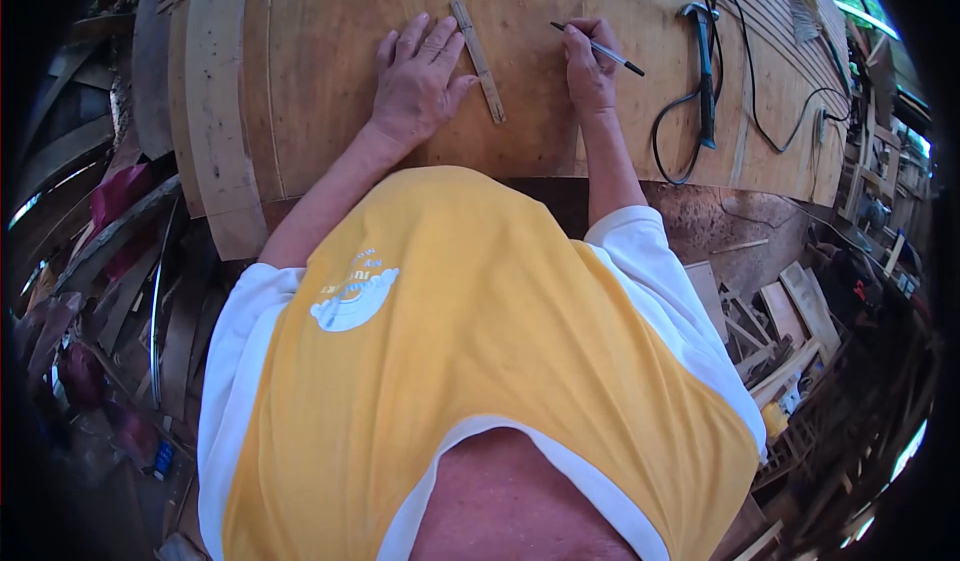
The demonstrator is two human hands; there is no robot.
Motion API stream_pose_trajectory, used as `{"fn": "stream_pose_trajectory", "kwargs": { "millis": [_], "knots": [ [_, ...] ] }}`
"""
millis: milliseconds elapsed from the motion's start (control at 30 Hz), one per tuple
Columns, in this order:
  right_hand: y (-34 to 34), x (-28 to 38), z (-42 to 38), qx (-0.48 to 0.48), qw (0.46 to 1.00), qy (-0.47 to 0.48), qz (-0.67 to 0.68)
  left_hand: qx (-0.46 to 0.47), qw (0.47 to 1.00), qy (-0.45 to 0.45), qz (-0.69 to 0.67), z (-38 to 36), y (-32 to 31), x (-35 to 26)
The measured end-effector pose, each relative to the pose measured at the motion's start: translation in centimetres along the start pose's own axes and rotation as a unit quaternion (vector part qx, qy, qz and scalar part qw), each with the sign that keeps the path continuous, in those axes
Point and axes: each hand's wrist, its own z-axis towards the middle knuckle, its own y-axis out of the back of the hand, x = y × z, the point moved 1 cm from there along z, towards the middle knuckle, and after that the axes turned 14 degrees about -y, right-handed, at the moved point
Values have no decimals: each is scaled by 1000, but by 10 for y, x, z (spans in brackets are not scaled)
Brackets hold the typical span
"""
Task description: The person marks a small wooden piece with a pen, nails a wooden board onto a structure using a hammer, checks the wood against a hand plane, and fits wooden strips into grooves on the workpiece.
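Note:
My left hand [420, 78] lies flat on the wooden worktop [330, 81], fingers stretched out and slightly spread. Just right of its fingertips is a narrow wooden strip [480, 66], lying at a slant, with the index fingertip right at its edge. My right hand [592, 66] is closed around a dark pen [617, 58] with a light band, its tip pointing left over the board. Between the strip and the pen lies bare wood.
A hammer [706, 81] with a dark handle lies right of my right hand. A black cord [660, 126] loops around it and runs on to the right. A long plank [218, 81] lies along the left side. Scrap wood [790, 311] is piled on the floor at right.

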Motion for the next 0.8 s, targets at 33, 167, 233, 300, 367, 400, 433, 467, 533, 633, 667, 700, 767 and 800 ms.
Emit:
{"fn": "stream_pose_trajectory", "kwargs": {
  "millis": [33,167,233,300,367,400,433,467,533,633,667,700,767,800],
  "knots": [
    [-2,-2,1,-2,1000,1,8,2,1000,-3,0,1,-1,1],
    [-2,-4,2,-18,1000,13,3,6,1000,-11,-3,2,-3,3],
    [-3,-2,0,-18,1000,6,16,6,1000,-15,-8,3,-3,5],
    [-4,-1,-1,-20,999,6,25,5,1000,-14,-16,4,-6,6],
    [-4,-1,-1,-23,999,11,28,-3,1000,-15,-16,3,-9,9],
    [-4,-1,-2,-28,999,15,18,-6,1000,-15,-16,2,-10,10],
    [-4,0,-3,-33,999,19,8,-3,1000,-17,-23,2,-10,10],
    [-4,2,-4,-38,999,23,-3,-1,999,-19,-30,3,-7,9],
    [-2,3,-17,-35,999,5,3,17,999,-32,-30,6,-2,6],
    [-7,13,-62,21,999,-28,-4,53,997,-52,-19,9,2,7],
    [-10,15,-80,47,998,-41,-10,57,997,-51,-23,9,1,8],
    [-14,13,-97,61,997,-33,-15,61,997,-49,-28,9,0,7],
    [-23,7,-126,90,995,-17,-25,57,997,-47,-29,9,0,8],
    [-25,6,-135,101,993,11,-57,57,997,-47,-31,9,0,7]
  ]
}}
